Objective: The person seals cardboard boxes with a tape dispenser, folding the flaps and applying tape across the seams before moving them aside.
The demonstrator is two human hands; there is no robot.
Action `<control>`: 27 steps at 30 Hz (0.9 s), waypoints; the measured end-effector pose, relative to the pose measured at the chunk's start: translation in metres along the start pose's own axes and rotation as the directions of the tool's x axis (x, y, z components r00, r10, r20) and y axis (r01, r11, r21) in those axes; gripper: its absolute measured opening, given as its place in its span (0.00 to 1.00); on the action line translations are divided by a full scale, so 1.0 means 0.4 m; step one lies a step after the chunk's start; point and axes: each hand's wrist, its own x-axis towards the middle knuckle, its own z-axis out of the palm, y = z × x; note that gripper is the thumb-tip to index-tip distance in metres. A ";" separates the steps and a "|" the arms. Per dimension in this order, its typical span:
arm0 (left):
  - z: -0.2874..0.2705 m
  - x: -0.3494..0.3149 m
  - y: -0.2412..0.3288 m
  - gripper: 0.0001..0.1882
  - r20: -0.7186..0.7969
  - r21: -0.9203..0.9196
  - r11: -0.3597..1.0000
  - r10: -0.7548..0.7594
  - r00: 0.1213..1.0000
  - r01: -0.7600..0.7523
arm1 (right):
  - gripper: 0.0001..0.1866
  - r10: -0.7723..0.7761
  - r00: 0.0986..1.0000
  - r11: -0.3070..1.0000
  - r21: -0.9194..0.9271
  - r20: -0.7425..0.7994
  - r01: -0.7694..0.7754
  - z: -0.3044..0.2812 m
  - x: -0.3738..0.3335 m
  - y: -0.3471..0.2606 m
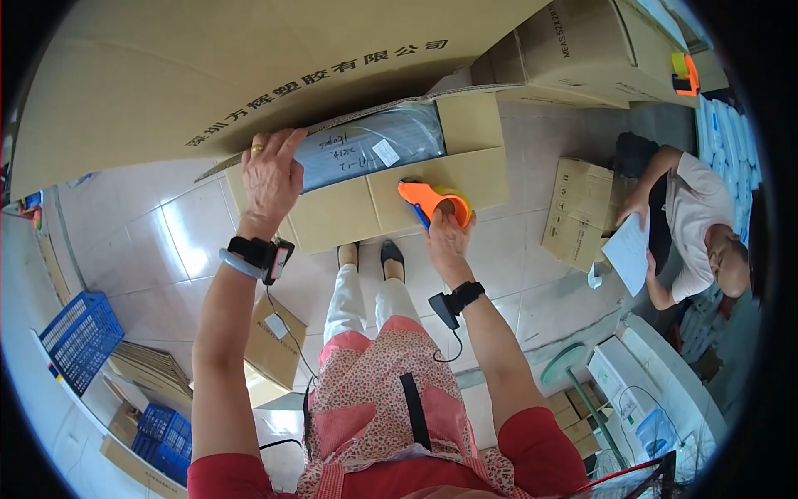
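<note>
While a blue crate (81, 341) sits at the left edge of the scene, with flattened cardboard (154, 373) and more blue crates (164, 439) nearer, the person's left hand (271, 179) is at the left end of an open carton (337, 209). Its fingers bend against the edge of the cardboard and its thumb lies beside the plastic-wrapped package (353, 150) inside; whether the hand grips the edge or only rests there, one cannot tell. Beyond it, on the far side, rises a large printed cardboard panel (249, 71). The package fills much of the carton's opening and bears handwriting and a white label (386, 152). Nearer stand the person's dark shoes (392, 259), below white trousers and a flowered apron (391, 370). To the right, the right hand (450, 243) is closed around an orange tape dispenser (426, 198), which is held over the carton's near flap, its narrow end toward the far left. Farther right, a brown carton (573, 208) is on the tiled floor beside a co-worker (702, 195), who holds a white sheet (628, 249). Pale blue bags (721, 137) are stacked at the far right, near another tape dispenser (687, 76) in orange and yellow.
</note>
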 end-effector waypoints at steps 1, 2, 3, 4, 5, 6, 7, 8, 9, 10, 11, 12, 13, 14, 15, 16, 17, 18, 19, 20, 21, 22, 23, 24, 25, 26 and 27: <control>0.003 -0.008 0.003 0.24 -0.016 -0.008 1.000 0.003 1.000 -0.003 | 0.23 0.003 1.000 1.000 0.003 0.004 -0.003 0.003 0.000 0.000; 0.007 -0.016 0.007 0.25 -0.033 -0.016 1.000 0.006 0.999 -0.006 | 0.23 0.005 1.000 1.000 -0.011 0.002 -0.005 0.006 0.000 0.001; 0.010 -0.023 0.008 0.25 -0.050 -0.023 1.000 0.009 0.999 -0.011 | 0.23 0.008 1.000 1.000 -0.026 0.000 -0.008 0.009 0.001 0.002; 0.011 -0.028 0.009 0.25 -0.047 -0.023 1.000 0.014 0.999 -0.015 | 0.23 0.011 1.000 0.999 -0.040 -0.004 -0.011 0.010 0.002 0.002; 0.012 -0.032 0.010 0.25 -0.021 -0.020 1.000 0.002 1.000 -0.002 | 0.23 0.016 1.000 0.999 -0.038 -0.003 -0.016 0.010 0.001 0.001; 0.013 -0.036 0.012 0.26 0.003 -0.017 1.000 -0.010 1.000 0.010 | 0.23 0.017 1.000 0.999 -0.032 -0.013 -0.017 0.011 0.000 0.000; 0.016 -0.040 0.013 0.26 0.028 -0.014 1.000 -0.020 0.999 0.021 | 0.23 0.018 1.000 0.999 -0.026 -0.023 -0.019 0.011 -0.002 0.001; 0.019 -0.045 0.015 0.26 0.030 -0.016 1.000 -0.013 0.999 0.013 | 0.23 0.021 0.999 1.000 -0.021 -0.033 -0.022 0.011 -0.003 0.003; 0.022 -0.052 0.016 0.26 0.058 -0.034 0.999 -0.015 0.998 0.017 | 0.23 0.029 0.999 0.999 -0.019 -0.034 -0.030 0.011 -0.003 0.004; 0.029 -0.061 0.017 0.27 0.087 -0.053 0.998 -0.016 0.996 0.021 | 0.23 0.024 0.999 0.999 -0.022 -0.046 -0.025 0.012 -0.003 0.006; 0.038 -0.076 0.019 0.27 0.118 -0.072 0.997 -0.018 0.993 0.026 | 0.24 0.019 0.998 0.999 -0.025 -0.057 -0.020 0.014 -0.004 0.008; 0.065 -0.109 0.022 0.27 0.121 -0.073 0.997 -0.014 0.993 0.023 | 0.24 0.010 0.998 1.000 -0.029 -0.068 -0.012 0.014 -0.004 0.008; 0.111 -0.159 0.027 0.28 0.158 -0.064 0.998 0.001 0.988 0.009 | 0.24 0.015 0.998 0.999 -0.028 -0.065 -0.017 0.014 -0.008 0.008; 0.149 -0.196 0.030 0.29 0.193 -0.056 0.998 0.016 0.981 -0.005 | 0.25 0.014 0.999 1.000 -0.008 -0.035 -0.014 0.006 -0.004 -0.001; 0.187 -0.227 0.018 0.30 0.230 -0.049 0.999 0.029 0.973 -0.019 | 0.25 0.011 1.000 1.000 0.011 -0.004 -0.011 -0.002 -0.001 -0.010; 0.204 -0.230 0.024 0.30 0.234 -0.060 0.998 0.032 0.972 -0.018 | 0.26 0.009 0.999 1.000 0.024 0.031 -0.010 -0.005 -0.006 -0.003; 0.221 -0.233 0.024 0.30 0.200 -0.038 0.999 0.038 0.979 -0.031 | 0.26 0.014 0.999 1.000 0.017 0.040 -0.014 -0.002 -0.016 0.010; 0.238 -0.238 0.021 0.31 0.166 -0.014 0.999 0.043 0.985 -0.041 | 0.27 0.010 0.995 1.000 0.021 -0.095 -0.008 0.002 -0.032 0.031; 0.249 -0.240 0.016 0.31 0.132 0.015 0.999 0.047 0.990 -0.050 | 0.28 0.005 0.973 1.000 0.029 -0.230 0.002 0.005 -0.045 0.052; 0.255 -0.246 0.012 0.31 0.141 0.013 0.999 0.042 0.989 -0.044 | 0.29 0.002 0.934 0.999 0.040 -0.357 0.013 0.006 -0.059 0.070; 0.254 -0.250 0.008 0.31 0.136 0.025 0.999 0.044 0.990 -0.048 | 0.30 0.095 0.915 0.988 0.148 -0.391 -0.039 -0.005 -0.056 0.104; 0.251 -0.255 0.002 0.30 0.130 0.039 0.998 0.044 0.990 -0.050 | 0.31 0.190 0.891 0.962 0.259 -0.413 -0.085 -0.020 -0.038 0.151; 0.254 -0.248 0.000 0.30 0.119 0.046 0.997 0.053 0.991 -0.059 | 0.31 0.224 0.872 0.968 0.201 -0.435 -0.148 -0.051 0.004 0.199; 0.258 -0.238 -0.001 0.30 0.119 0.046 0.997 0.052 0.992 -0.057 | 0.32 0.255 0.849 0.967 0.143 -0.462 -0.212 -0.079 0.064 0.258; 0.260 -0.232 0.007 0.29 0.103 0.034 0.997 0.070 0.992 -0.074 | 0.32 0.353 0.837 0.936 0.152 -0.418 -0.318 -0.093 0.121 0.345; 0.262 -0.233 0.010 0.28 0.092 0.024 0.996 0.083 0.992 -0.086 | 0.32 0.445 0.817 0.895 0.156 -0.367 -0.418 -0.114 0.184 0.392; 0.265 -0.232 0.010 0.26 0.080 0.015 0.995 0.096 0.992 -0.098 | 0.33 0.528 0.795 0.847 0.116 -0.298 -0.519 -0.129 0.241 0.426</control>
